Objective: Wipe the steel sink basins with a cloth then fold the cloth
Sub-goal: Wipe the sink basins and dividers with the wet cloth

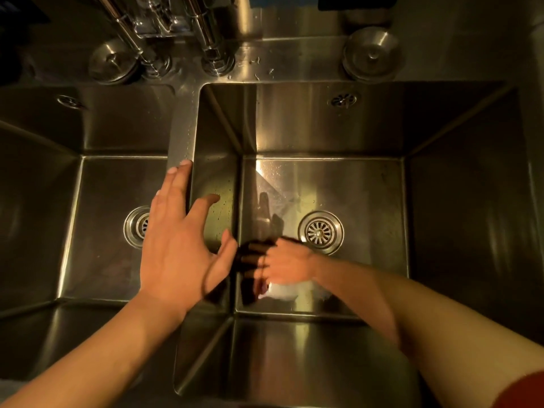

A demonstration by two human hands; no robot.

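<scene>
White cloth (pixel 282 291) — blurred, bunched, pale against the steel — on the floor of the right basin (pixel 368 184) near its front-left corner, right hand (pixel 282 263) pressing down on it with fingers curled, left hand (pixel 179 245) open, fingers spread along the divider (pixel 181 136) between basins, round drain (pixel 321 232) just beside the right hand

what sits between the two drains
In the head view, the steel divider between the basins, with the left hand resting on it.

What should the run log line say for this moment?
phase: wiping | right hand: presses cloth on right basin floor | left hand: open, over divider
</scene>
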